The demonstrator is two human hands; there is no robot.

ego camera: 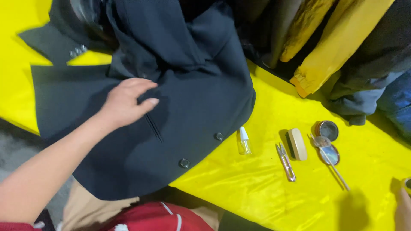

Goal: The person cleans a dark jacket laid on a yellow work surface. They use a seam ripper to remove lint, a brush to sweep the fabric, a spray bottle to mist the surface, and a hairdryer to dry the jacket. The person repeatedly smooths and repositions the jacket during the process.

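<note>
L hand point(126, 102) lies flat, palm down, fingers loose and spread on the dark jacket point(171, 107), gripping nothing; the jacket is spread over the yellow cloth point(265, 188), collar end away from me, hem w/ two buttons point(184, 163) toward me. Welt pocket slit point(153, 127) sits just below my fingertips, its long axis running down-right from the thumb toward the hem. R hand point(403, 209) only shows at the frame's lower-right edge, well apart from the jacket, so L is nearer; can't tell R's grip
</note>
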